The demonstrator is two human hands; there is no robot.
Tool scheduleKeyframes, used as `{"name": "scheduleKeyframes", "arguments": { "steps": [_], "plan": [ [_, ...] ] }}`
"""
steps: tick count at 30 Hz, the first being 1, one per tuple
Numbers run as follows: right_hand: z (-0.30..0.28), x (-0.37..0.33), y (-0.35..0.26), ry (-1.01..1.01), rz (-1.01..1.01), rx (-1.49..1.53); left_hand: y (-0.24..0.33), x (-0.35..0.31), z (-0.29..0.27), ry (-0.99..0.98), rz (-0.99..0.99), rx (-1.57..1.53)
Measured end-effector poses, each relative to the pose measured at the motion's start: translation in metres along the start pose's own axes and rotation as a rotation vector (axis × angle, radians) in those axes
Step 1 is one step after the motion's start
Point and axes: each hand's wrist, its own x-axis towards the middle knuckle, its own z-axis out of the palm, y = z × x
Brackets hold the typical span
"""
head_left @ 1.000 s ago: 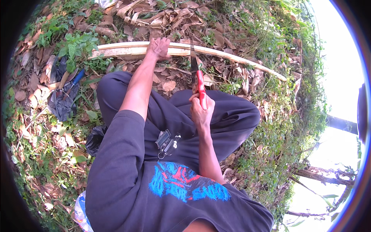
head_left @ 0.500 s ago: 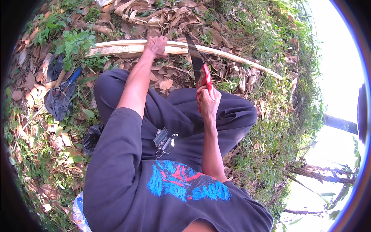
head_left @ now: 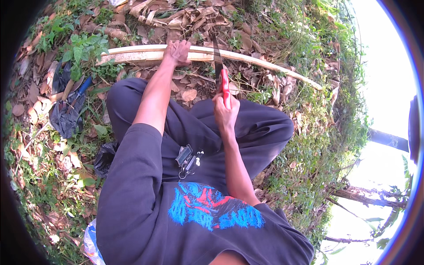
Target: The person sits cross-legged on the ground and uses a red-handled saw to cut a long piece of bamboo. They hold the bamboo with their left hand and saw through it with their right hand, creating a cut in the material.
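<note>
A long pale strip of wood lies across the ground in front of my crossed legs, looking curved in this view. Against its near side, on the left, rests a shorter, wider pale wooden piece. My left hand presses down over both, its fingers wrapped round them. In my right hand is the red handle of a hand saw. The dark blade points away from me and crosses the long strip, right by the shorter piece's right end. Where its teeth touch the wood is too small to make out.
At the left, a black plastic bag lies on the leaves with a blue-handled tool and a brown-handled one. Dry leaves and green plants cover the ground. A keyring with small items rests on my lap.
My right hand has moved forward and slightly left with the saw, which now stands more upright in the view. My left hand stays in place on the wood.
</note>
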Motion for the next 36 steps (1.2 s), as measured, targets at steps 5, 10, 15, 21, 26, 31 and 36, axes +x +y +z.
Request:
{"name": "scheduleKeyframes", "arguments": {
  "steps": [5,10,15,21,26,31,36],
  "plan": [
    [-0.014,-0.042,-0.01,0.015,0.133,0.234,0.007,0.0,-0.003,0.003,0.009,0.001],
    [-0.016,-0.027,-0.034,-0.073,0.154,0.23,0.0,0.005,-0.003,0.002,0.014,-0.016],
    [-0.035,-0.029,-0.026,-0.04,0.164,0.27,0.003,0.005,-0.002,-0.005,0.01,-0.015],
    [-0.03,-0.029,-0.04,-0.038,0.168,0.242,0.006,0.001,-0.004,-0.049,-0.01,-0.01],
    [-0.024,0.024,-0.026,-0.031,0.133,0.172,0.005,0.004,-0.001,0.003,0.005,0.001],
    [-0.015,0.006,-0.023,-0.046,0.098,0.101,0.005,0.0,0.001,0.029,0.009,-0.001],
    [-0.035,-0.051,-0.036,-0.031,0.178,0.199,0.006,0.001,-0.001,0.02,0.012,0.024]
  ]
}}
